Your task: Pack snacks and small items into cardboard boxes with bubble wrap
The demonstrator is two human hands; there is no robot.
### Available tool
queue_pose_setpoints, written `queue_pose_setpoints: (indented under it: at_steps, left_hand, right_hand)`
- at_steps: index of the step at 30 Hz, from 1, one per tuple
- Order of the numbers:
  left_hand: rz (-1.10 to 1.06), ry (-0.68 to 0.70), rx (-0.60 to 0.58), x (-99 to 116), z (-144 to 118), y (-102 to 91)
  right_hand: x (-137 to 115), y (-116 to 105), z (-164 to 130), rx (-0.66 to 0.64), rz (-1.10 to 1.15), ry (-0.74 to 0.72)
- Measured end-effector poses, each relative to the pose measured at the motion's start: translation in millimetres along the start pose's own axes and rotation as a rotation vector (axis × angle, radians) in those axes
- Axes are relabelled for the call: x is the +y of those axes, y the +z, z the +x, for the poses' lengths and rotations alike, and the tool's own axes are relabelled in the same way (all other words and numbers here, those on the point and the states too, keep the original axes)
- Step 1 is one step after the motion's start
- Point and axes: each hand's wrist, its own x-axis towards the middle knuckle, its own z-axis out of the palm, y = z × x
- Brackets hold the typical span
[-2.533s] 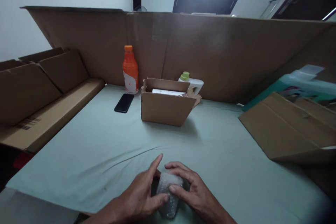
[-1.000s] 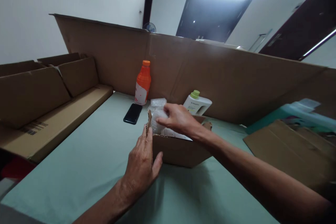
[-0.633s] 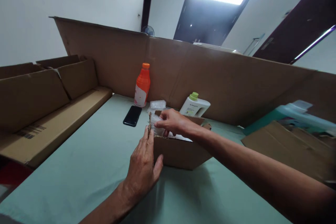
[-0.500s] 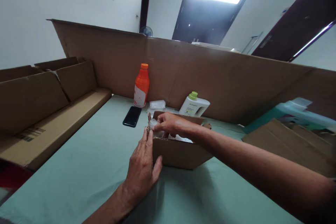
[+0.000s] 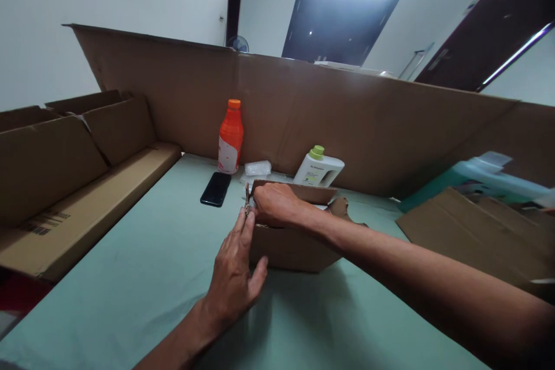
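On the pale green cloth (image 5: 130,266) the open cardboard box (image 5: 295,248) stands upright, and I would steady it with light, even pressure at its left end. There the right hand (image 5: 275,202) reaches down inside; its fingers are hidden, so I cannot tell how closed they are or whether they hold something. I would carry the wrist high over the rim. The left hand (image 5: 234,269), fingers straight and thumb spread, rests against the rough end edge and grasps nothing. Behind, the tall cardboard partition (image 5: 390,127) and the green-capped white bottle (image 5: 313,172) make the room narrow; I judge wider room at front left, nearer than the smartphone (image 5: 215,189). A bubble-wrapped packet (image 5: 257,168) lies just behind the box.
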Motion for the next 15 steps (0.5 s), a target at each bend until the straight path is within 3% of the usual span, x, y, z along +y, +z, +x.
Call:
queue_pose_setpoints:
  at_steps: [3, 5, 7, 9, 11, 13, 15]
  left_hand:
    - [-0.120, -0.082, 0.008, -2.3, -2.8, -7.3]
    - [-0.183, -0.171, -0.021, -9.1, -7.1, -15.4]
    - [-0.213, -0.264, -0.059, -19.8, -15.0, -24.2]
    - [-0.240, -0.368, -0.098, -31.8, -26.6, -31.1]
    - [-0.277, -0.467, -0.143, -42.5, -38.6, -34.0]
    - [-0.307, -0.539, -0.168, -52.1, -43.9, -31.1]
    - [-0.351, -0.599, -0.208, -58.8, -37.1, -20.7]
  right_hand:
    - [13.6, -21.0, -25.6, 0.059, 0.112, -0.022]
    - [36.9, -25.7, -63.0, 0.249, 0.287, -0.022]
    - [70.3, -9.6, -110.6, 0.542, 0.477, 0.056]
    - [104.1, 29.8, -157.5, 0.830, 0.620, 0.243]
    - [124.2, 83.6, -193.1, 0.997, 0.764, 0.455]
    - [126.4, 136.2, -207.2, 0.937, 0.883, 0.525]
    - [121.8, 174.1, -195.3, 0.779, 1.030, 0.514]
